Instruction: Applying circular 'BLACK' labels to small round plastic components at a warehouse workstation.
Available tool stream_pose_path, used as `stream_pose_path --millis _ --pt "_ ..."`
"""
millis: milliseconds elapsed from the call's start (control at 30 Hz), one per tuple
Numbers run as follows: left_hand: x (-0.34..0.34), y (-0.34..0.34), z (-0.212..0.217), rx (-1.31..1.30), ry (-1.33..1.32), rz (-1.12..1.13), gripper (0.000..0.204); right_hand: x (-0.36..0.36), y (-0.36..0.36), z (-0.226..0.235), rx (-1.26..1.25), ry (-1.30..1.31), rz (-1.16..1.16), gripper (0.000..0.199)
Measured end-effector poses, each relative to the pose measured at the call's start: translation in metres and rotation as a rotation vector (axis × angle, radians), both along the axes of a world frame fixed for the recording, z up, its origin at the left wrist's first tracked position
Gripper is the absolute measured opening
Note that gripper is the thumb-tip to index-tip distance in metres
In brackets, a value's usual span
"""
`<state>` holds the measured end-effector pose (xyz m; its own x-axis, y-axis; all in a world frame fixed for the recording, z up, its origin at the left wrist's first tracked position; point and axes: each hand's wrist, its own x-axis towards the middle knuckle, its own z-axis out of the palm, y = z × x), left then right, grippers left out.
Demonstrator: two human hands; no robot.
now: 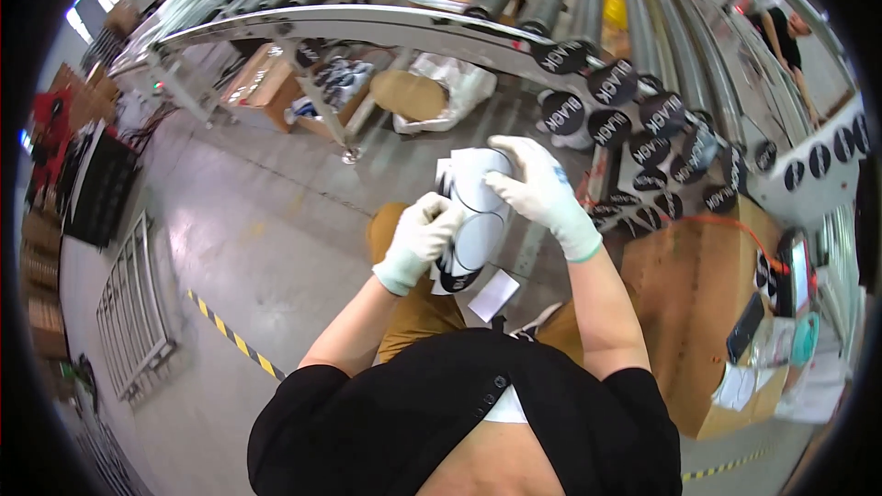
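Observation:
In front of my body is a stack of sticker sheets point(479, 237) with large white ovals outlined in black; a black round sticker shows at its lower end. My left hand point(421, 241), in a white knit glove, pinches the stack's left edge. At the upper right edge is my right hand point(540, 191), gloved the same way, its thumb and fingers bent around the sheet's corner. What lies exactly between those fingertips is hard to make out. Below the stack, a small white paper point(494, 296) appears near my legs.
Ahead stands a roller conveyor point(367, 23) with many black round stickers point(606, 129) on its side. Beneath it are cardboard boxes point(262, 87) and a white bag point(459, 83). A large carton point(689, 312) at right bears a phone point(744, 326). Another person point(785, 41) works far right.

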<state>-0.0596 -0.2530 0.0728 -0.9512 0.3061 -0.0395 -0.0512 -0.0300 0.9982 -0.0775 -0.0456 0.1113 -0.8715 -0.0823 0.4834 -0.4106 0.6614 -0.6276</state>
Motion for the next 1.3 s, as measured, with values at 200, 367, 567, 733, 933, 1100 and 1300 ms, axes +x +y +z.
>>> stream_pose_path --millis 200,367,567,733,933,1100,1300 --pt "0.013 0.007 0.007 0.097 -0.206 -0.053 0.015 0.022 -0.004 0.013 0.064 0.22 -0.045 0.031" --pt "0.027 0.005 0.01 0.324 -0.339 -0.093 0.012 0.046 -0.001 0.022 -0.525 -0.137 0.144 0.019" --pt "0.019 0.016 0.017 0.164 -0.216 -0.215 0.014 0.038 0.031 0.004 -0.689 -0.183 -0.042 0.013" --pt "0.01 0.037 0.019 0.276 -0.346 -0.314 0.016 0.062 0.08 0.007 -1.025 -0.045 -0.273 0.009" --pt "0.034 0.072 0.01 0.322 -0.343 -0.422 0.026 0.154 0.167 -0.063 -1.877 0.234 -0.414 0.024" --pt "0.043 0.09 -0.011 0.244 -0.424 -0.617 0.037 0.288 0.218 -0.037 -2.071 0.995 -0.774 0.019" --pt "0.064 0.113 0.0 0.21 -0.495 -0.569 0.023 0.39 0.235 -0.044 -1.412 1.357 -1.129 0.004"
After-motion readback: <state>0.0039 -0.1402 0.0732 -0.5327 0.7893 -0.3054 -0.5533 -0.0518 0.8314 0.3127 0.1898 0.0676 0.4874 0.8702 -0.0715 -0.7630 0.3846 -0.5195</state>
